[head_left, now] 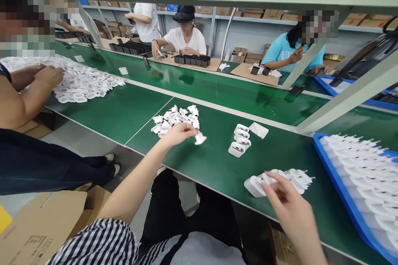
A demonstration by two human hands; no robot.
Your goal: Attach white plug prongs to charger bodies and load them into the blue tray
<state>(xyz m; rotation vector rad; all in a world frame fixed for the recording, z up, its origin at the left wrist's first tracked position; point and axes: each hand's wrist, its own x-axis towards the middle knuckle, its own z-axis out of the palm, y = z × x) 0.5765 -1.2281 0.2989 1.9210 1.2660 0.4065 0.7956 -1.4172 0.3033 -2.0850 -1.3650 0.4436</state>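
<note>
My left hand [178, 133] reaches out over the green bench and pinches a small white plug part [200, 138] at the edge of a loose pile of white plug parts [175, 119]. My right hand [289, 205] is blurred, fingers curled, touching the near end of a row of white charger bodies [276, 180] lying on the bench. Three white charger bodies [240, 140] stand in a short line between the two hands, with a white piece of paper [258, 129] just behind them.
A blue tray [342, 194] full of white chargers sits at the right. A person at the left handles a big heap of white parts [81, 80]. Across the conveyor [217, 89] other people work. Cardboard boxes [40, 223] stand on the floor at lower left.
</note>
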